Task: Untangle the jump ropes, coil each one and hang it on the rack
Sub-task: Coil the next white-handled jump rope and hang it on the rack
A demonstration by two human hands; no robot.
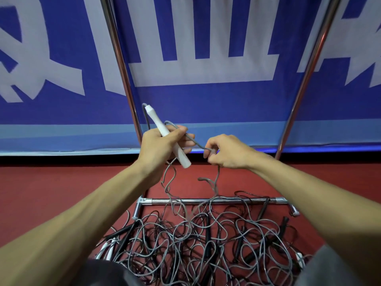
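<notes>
Gripping handle, right fingers seemingly pinching cord

The rack was polished metal tubing, smooth and chrome-bright, with glossy streaks along its uprights. The white handle looked like smooth plastic with a dull satin finish. The grey cord leaving it, like the tangled ropes below, seemed slick plastic with a faint sheen. The black handles were matt. The banner looked like matt, faintly creased cloth or vinyl. The red floor was matt and finely grained.
</notes>
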